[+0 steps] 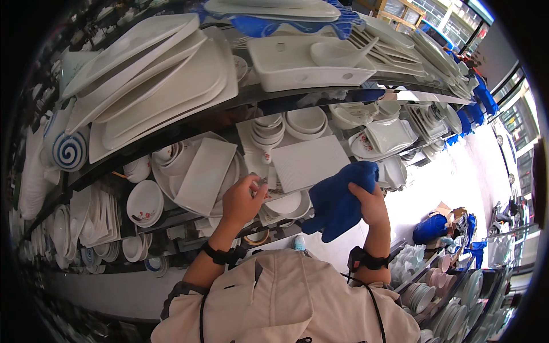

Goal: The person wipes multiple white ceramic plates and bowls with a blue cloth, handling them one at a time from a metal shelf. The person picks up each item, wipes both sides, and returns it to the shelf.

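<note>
Head view: right hand point(370, 204) clenched on blue cloth point(338, 201), just right of white square plate point(309, 162) on crowded middle shelf point(171, 134). Left hand point(243, 200) pinches small dish point(264, 184) at that plate's lower-left corner. Open floor point(452, 171) lies right of it.

Small item pinched in left hand point(243, 201) mostly covered by fingers; kind not clear. Square white plate point(309, 162) partly hidden at its lower right corner behind blue cloth point(338, 201). Right hand point(370, 207) half buried in that cloth, fingertips out of sight. Lower shelf dishes point(103, 251) dim and too small to sort. Top platter point(274, 8) cut off by upper edge. Stacks at lower right point(457, 303) blurred toward dark rim.
</note>
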`<state>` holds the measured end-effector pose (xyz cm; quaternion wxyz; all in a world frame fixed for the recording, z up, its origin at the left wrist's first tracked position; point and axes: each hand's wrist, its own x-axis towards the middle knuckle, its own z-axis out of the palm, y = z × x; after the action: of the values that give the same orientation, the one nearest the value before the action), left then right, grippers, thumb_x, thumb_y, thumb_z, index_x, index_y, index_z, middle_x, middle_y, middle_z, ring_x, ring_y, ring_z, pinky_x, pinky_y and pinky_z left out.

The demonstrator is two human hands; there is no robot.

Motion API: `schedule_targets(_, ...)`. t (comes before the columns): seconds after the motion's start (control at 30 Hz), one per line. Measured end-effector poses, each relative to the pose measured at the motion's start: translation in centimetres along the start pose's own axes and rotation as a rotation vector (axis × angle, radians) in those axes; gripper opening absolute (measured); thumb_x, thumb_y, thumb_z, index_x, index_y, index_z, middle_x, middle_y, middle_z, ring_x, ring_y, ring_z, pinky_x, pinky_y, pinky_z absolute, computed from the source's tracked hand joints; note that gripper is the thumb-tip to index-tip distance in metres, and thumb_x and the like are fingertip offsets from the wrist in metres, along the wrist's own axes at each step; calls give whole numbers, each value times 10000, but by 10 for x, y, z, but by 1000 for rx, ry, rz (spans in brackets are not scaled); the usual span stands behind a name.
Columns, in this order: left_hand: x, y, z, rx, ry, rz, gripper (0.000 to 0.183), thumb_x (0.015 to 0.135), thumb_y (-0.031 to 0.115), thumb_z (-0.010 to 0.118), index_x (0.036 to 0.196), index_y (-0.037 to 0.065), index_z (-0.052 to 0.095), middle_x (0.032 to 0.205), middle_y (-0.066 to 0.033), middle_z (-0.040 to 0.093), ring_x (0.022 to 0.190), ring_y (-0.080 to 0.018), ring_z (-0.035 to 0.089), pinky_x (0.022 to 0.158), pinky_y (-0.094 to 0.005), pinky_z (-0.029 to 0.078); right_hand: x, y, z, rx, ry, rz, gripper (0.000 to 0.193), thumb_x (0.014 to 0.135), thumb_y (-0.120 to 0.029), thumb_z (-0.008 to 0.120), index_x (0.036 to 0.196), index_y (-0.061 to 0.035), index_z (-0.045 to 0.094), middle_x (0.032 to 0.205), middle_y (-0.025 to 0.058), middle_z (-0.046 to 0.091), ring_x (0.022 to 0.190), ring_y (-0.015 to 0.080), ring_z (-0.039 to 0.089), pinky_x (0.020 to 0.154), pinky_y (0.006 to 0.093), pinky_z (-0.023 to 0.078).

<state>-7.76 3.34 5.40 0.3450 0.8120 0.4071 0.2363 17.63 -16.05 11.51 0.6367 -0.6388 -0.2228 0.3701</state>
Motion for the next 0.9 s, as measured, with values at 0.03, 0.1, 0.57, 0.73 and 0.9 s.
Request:
schedule_targets(0.03, 5, 8, 12, 48, -6, -29, 358, 881, 353, 696, 1090, 64, 668, 810, -62, 700, 744, -284, 673, 695, -416, 522, 4, -3, -15, 25, 28, -6, 306, 909, -121, 673, 1187, 3, 639, 1057, 86, 692, 946, 192, 666, 853, 318, 530)
schedule_targets(0.1, 16, 21, 37, 142, -18, -88, 379, 890, 393, 677, 1086, 69, 675, 790, -58, 709, 760, -290, 687, 708, -418, 528, 12, -12, -42, 75, 85, -19, 308, 914, -117, 665, 1193, 9, 633, 1060, 94, 691, 943, 198, 672, 849, 319, 539)
schedule_targets(0.57, 43, 40, 107, 287, 48, -483, 510, 887, 511, 624, 1099, 48, 658, 963, -161, 735, 928, -366, 695, 799, -463, 540, 144, 81, -109, -250, 57, 45, 465, 775, -157, 637, 1208, -13, 555, 1049, 160, 640, 994, 284, 610, 888, 351, 469)
schedule_targets(0.73, 41, 38, 115, 264, 125, -490, 484, 874, 491, 653, 1046, 39, 669, 946, -158, 735, 906, -362, 696, 789, -465, 539, 169, 87, -92, -461, -70, -36, 455, 767, -142, 691, 1177, 17, 570, 1029, 131, 651, 960, 235, 625, 875, 338, 495)
schedule_targets(0.9, 40, 38, 118, 266, 166, -468, 470, 866, 477, 678, 999, 26, 674, 899, -163, 733, 866, -364, 699, 763, -461, 540, 181, 93, -91, -593, -119, -68, 531, 740, -253, 768, 1148, 34, 586, 1031, 191, 682, 977, 324, 660, 873, 396, 508)
